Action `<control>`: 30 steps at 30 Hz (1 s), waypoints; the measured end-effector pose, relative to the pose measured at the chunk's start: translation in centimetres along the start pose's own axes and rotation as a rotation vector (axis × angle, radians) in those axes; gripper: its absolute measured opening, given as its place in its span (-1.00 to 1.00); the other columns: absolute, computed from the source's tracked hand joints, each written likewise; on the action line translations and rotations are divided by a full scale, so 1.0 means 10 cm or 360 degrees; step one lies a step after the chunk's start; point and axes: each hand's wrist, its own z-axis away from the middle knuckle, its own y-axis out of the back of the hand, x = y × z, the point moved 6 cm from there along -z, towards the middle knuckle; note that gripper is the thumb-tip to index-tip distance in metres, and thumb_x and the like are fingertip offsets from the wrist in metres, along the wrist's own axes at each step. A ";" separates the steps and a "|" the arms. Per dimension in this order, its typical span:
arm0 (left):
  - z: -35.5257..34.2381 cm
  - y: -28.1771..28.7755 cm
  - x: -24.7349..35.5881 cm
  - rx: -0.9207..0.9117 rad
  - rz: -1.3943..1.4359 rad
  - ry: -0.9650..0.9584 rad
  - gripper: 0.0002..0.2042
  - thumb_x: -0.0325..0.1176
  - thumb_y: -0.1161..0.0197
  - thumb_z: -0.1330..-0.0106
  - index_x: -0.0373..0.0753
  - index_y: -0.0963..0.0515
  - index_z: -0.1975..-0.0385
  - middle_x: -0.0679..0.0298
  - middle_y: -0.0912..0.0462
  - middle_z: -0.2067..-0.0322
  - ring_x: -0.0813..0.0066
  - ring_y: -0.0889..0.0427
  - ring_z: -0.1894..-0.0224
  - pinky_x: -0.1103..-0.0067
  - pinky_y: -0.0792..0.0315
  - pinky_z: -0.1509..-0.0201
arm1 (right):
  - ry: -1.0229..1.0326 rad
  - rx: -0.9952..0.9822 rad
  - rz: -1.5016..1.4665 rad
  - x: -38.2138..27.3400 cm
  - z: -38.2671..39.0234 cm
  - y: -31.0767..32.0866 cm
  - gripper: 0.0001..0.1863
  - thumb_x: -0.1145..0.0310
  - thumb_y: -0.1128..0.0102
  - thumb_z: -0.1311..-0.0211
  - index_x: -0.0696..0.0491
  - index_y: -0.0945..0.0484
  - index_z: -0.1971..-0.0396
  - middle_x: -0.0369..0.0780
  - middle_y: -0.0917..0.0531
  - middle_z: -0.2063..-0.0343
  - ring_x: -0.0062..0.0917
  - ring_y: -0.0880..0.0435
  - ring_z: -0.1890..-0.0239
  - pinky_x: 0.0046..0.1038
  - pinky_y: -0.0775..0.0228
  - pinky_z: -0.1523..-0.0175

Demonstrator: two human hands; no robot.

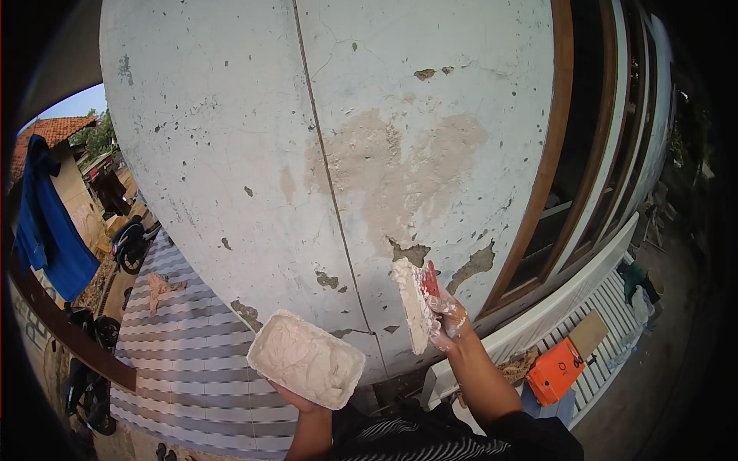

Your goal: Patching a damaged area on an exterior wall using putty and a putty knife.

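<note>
My left hand [296, 396] supports a shallow white tub [290, 386] from beneath, its fingers mostly hidden under it. Thick pale putty [311, 355] fills the tub, its surface uneven. In my right hand [452, 323], smeared with putty, is a putty knife [432, 281] with a red part showing. Its long blade is coated with putty and held close to the white wall [223, 146]; I cannot tell whether it touches. Just above the blade is a chipped hole [411, 252], with another chipped patch [473, 265] to its right. Higher up spreads a beige filled area [377, 165].
A dark cable [327, 165] runs down the wall. Brown-framed windows [550, 154] stand at the right, above a white slatted bench [607, 349] bearing an orange box [555, 372]. Tiled floor [192, 361] lies at left, with a cloth [163, 290], a motorbike [132, 244] and hanging blue fabric [58, 230].
</note>
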 end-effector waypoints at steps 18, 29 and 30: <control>0.09 -0.02 -0.02 0.0493 -0.0065 0.0144 -0.41 0.21 0.10 -0.37 -0.03 -0.39 -0.24 0.25 -0.53 -0.15 0.08 -0.56 -0.10 0.05 -0.47 -0.12 | 0.2106 0.0625 0.2362 -2.05 -0.48 -1.33 -0.80 0.56 -0.17 -0.22 0.29 -0.55 0.17 -0.14 -0.63 0.48 -0.51 -0.57 0.49 -0.44 -0.43 0.33; 0.07 0.04 -0.02 0.0404 0.0025 0.0179 -0.39 0.22 0.08 -0.36 0.00 -0.36 -0.28 0.26 -0.49 -0.20 0.07 -0.50 -0.17 0.03 -0.42 -0.18 | 0.2292 0.0719 0.3198 -1.90 -0.74 -1.69 -0.69 0.61 -0.21 -0.03 0.26 -0.53 0.15 -0.07 -0.61 0.42 -0.17 -0.65 0.43 -0.29 -0.51 0.33; 0.07 0.04 -0.03 0.0403 0.0027 0.0181 -0.39 0.22 0.08 -0.36 0.00 -0.36 -0.28 0.26 -0.49 -0.20 0.07 -0.50 -0.17 0.03 -0.42 -0.18 | 0.2293 0.0720 0.3201 -1.88 -0.77 -1.68 -0.69 0.61 -0.21 -0.03 0.26 -0.53 0.15 -0.07 -0.61 0.42 -0.17 -0.65 0.43 -0.29 -0.51 0.33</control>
